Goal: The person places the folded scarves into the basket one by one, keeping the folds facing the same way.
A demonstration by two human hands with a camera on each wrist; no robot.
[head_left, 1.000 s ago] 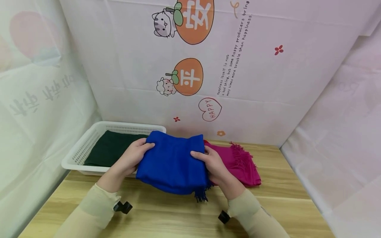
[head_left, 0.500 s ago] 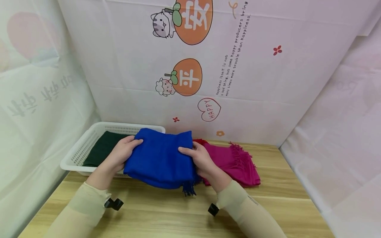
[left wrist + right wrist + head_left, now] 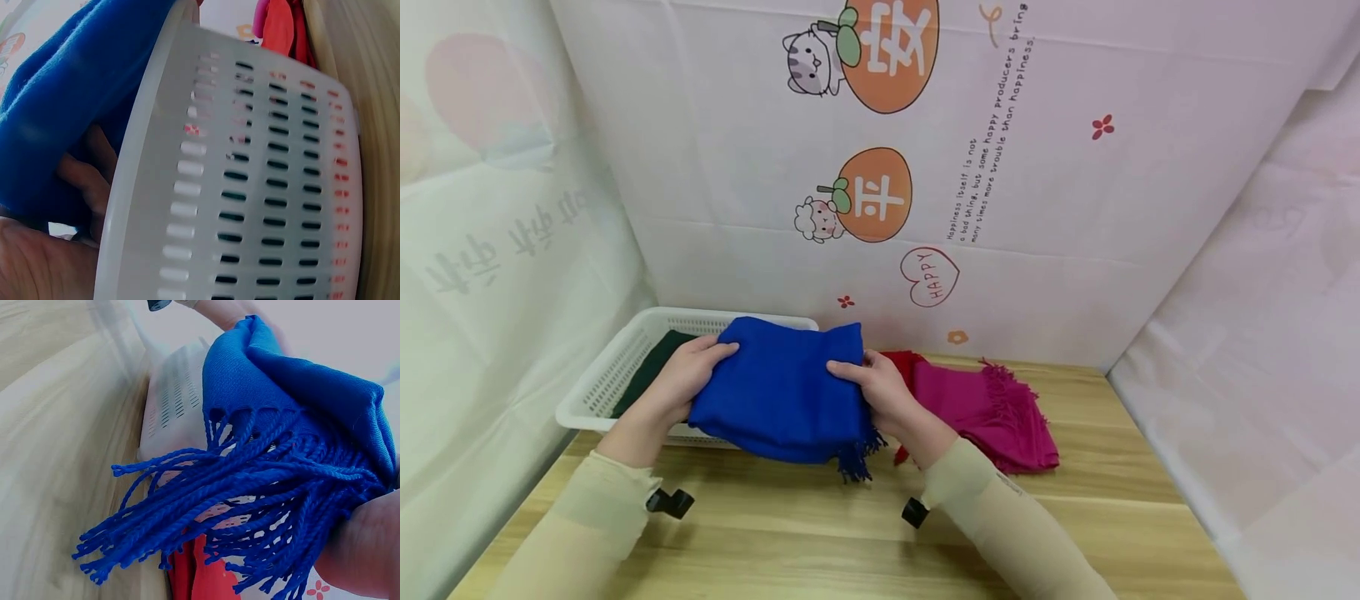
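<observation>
A folded blue scarf with a fringe at its lower right is held up between both hands, over the near side of a white plastic basket. My left hand grips its left edge, thumb on top; in the left wrist view the fingers go under the blue cloth beside the basket wall. My right hand pinches the right edge, thumb on top. Loose tassels hang below it in the right wrist view. Inside the basket lies a folded dark green cloth, partly hidden by the left hand and the scarf.
Right of the basket, a magenta fringed scarf lies folded on the wooden table. A red cloth shows beside it, partly behind the right hand. Printed white sheets stand around the table's back and sides.
Both hands have carried the blue scarf leftward, from between the basket and the magenta scarf to over the basket. More of the red cloth shows, and less of the green cloth.
</observation>
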